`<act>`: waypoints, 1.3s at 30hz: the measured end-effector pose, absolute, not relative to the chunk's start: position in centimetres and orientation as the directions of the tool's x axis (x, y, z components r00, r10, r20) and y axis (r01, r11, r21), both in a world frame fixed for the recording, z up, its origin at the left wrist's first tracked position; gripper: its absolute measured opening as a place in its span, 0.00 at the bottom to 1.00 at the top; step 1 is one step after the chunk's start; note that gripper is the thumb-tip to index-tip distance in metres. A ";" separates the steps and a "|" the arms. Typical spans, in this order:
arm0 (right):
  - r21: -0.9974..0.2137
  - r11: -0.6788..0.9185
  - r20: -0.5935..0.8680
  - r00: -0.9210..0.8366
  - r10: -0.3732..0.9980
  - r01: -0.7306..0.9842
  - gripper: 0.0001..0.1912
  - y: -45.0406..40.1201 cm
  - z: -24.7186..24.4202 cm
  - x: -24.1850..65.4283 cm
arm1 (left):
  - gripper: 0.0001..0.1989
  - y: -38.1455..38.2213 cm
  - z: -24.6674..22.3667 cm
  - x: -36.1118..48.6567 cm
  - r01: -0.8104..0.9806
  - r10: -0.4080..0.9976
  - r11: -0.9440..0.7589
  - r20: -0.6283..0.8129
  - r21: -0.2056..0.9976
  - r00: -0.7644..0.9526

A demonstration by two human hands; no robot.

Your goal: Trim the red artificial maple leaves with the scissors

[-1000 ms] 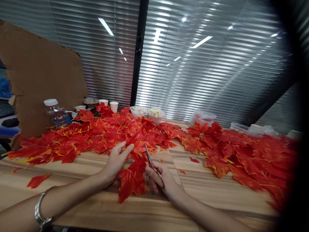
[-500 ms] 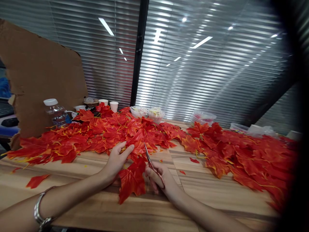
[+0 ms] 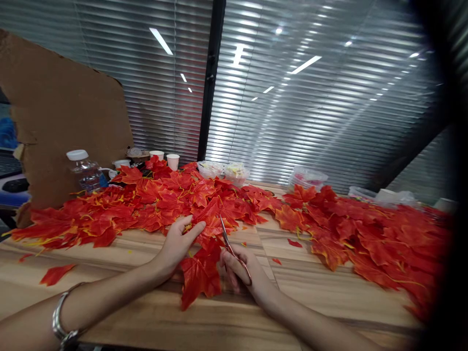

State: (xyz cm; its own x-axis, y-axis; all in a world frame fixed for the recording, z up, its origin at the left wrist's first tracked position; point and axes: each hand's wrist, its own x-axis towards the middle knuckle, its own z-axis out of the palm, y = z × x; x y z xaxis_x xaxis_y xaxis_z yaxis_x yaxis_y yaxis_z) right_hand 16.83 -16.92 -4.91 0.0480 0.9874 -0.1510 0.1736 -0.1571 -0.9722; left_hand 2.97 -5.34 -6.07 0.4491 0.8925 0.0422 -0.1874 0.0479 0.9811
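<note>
My left hand is closed, with its thumb pressed on a red artificial maple leaf in front of the big leaf pile. Another red leaf with orange tints hangs or lies below it, between my two hands. In my right hand is a pair of copper-coloured scissors, fingers through the handles and blades pointing up and away beside the held leaf. The blades look nearly closed. What my left fingers do under the leaf is hidden.
Red maple leaves with yellow stems spread across the wooden table; a second heap lies right. Behind stand a plastic bottle, paper cups and clear tubs. Cardboard rises at left. Leaf scraps lie about.
Both hands have shifted very slightly to the right, with the held leaf, the hanging leaf and the scissors moving along. The piles and the things behind look the same.
</note>
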 end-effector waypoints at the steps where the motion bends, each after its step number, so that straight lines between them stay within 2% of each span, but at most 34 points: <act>1: -0.969 -0.171 -0.164 0.056 0.985 0.178 0.21 -16.9 -4.9 16.8 | 0.15 -5.3 -6.2 3.0 -0.174 0.887 0.032 0.052 0.984 0.459; 13: -0.975 -0.159 -0.161 -0.001 0.987 0.155 0.23 -16.7 -4.8 16.8 | 0.14 -5.2 -6.3 2.9 -0.160 0.862 -0.004 0.085 0.987 0.499; 20: -0.962 -0.203 -0.203 0.018 0.979 0.184 0.22 -16.7 -4.7 16.9 | 0.13 -5.5 -5.7 2.8 -0.208 0.885 0.079 0.027 0.975 0.465; 26: -0.978 -0.138 -0.148 -0.051 0.988 0.159 0.24 -16.7 -4.4 17.0 | 0.13 -5.5 -5.8 2.7 -0.195 0.861 0.129 -0.013 0.972 0.508; 33: -0.961 -0.184 -0.190 -0.010 0.982 0.206 0.21 -16.7 -4.1 17.0 | 0.12 -5.5 -5.5 2.6 -0.301 0.814 0.323 -0.102 0.897 0.572; 39: -0.971 -0.132 -0.156 -0.109 0.982 0.199 0.23 -16.8 -4.4 17.2 | 0.10 -4.9 -5.6 2.5 -0.298 0.819 0.351 -0.137 0.887 0.557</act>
State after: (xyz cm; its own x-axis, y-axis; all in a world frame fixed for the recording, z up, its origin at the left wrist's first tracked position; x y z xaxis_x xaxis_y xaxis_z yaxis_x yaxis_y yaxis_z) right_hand 17.20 -16.79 -4.36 -0.1093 0.9817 -0.1558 0.1986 -0.1320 -0.9712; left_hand 2.52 -4.87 -5.64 0.5571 0.8191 -0.1370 -0.2985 0.3514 0.8874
